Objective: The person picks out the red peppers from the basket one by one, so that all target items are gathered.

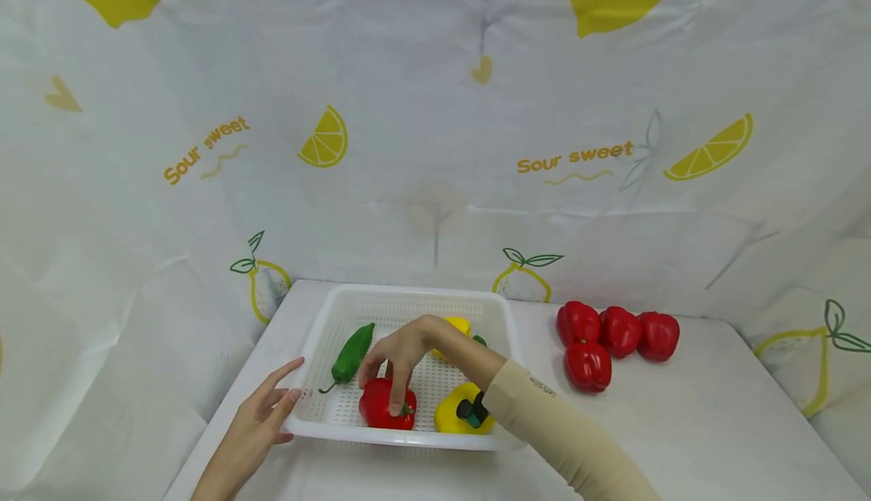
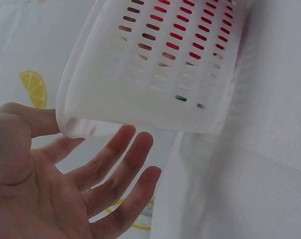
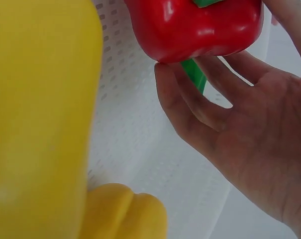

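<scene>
My right hand [image 1: 404, 350] reaches down into a white perforated basket [image 1: 408, 440] and holds a red bell pepper [image 1: 377, 404] near its front wall. Thumb and fingers lie on opposite sides of the pepper; its green stem [image 3: 206, 2] shows in the right wrist view. At the basket's front left corner, my left hand [image 1: 248, 425] touches the rim with spread, loosely bent fingers. Inside the basket, a long green pepper [image 1: 354, 354] lies on the left. A yellow bell pepper [image 1: 452, 409] is at the front right, and another yellow one [image 1: 457, 326] sits behind, partly hidden by my right arm.
Several red bell peppers [image 1: 588, 366] stand grouped on the white table [image 1: 680, 425], right of the basket. A white sheet [image 1: 422, 146] with lemon prints hangs behind the table and along its sides.
</scene>
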Tool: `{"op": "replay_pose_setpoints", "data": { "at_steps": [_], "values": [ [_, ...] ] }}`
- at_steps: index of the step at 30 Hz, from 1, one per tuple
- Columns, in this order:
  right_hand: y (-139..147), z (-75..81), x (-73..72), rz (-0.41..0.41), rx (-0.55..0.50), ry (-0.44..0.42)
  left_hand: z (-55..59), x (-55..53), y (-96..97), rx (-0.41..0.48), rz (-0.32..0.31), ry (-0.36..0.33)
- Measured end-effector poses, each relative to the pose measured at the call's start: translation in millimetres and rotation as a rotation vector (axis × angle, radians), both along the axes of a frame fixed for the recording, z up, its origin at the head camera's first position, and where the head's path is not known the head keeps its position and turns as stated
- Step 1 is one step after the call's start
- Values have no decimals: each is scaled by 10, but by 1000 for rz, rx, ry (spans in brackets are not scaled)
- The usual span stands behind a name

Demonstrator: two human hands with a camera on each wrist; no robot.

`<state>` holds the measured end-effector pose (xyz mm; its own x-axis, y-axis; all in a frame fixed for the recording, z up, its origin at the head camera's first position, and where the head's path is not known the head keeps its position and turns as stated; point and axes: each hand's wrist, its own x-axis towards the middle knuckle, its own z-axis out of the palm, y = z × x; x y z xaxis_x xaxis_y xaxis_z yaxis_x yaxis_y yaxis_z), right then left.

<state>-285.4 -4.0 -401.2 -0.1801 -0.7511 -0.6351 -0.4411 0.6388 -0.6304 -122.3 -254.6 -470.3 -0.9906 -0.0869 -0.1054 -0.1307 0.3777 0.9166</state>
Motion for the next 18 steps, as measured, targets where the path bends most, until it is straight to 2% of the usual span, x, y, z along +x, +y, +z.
{"op": "replay_pose_setpoints", "data": {
  "at_steps": [8,13,18],
  "values": [
    [69,126,1,46,-61,87,-2,-2,-1,-1,2,-3],
    [147,256,-7,23,-143,103,7,2,5,6,0,-5],
    [248,414,-4,-13,-241,81,10,7,-3,22,-5,-5]
  ]
}}
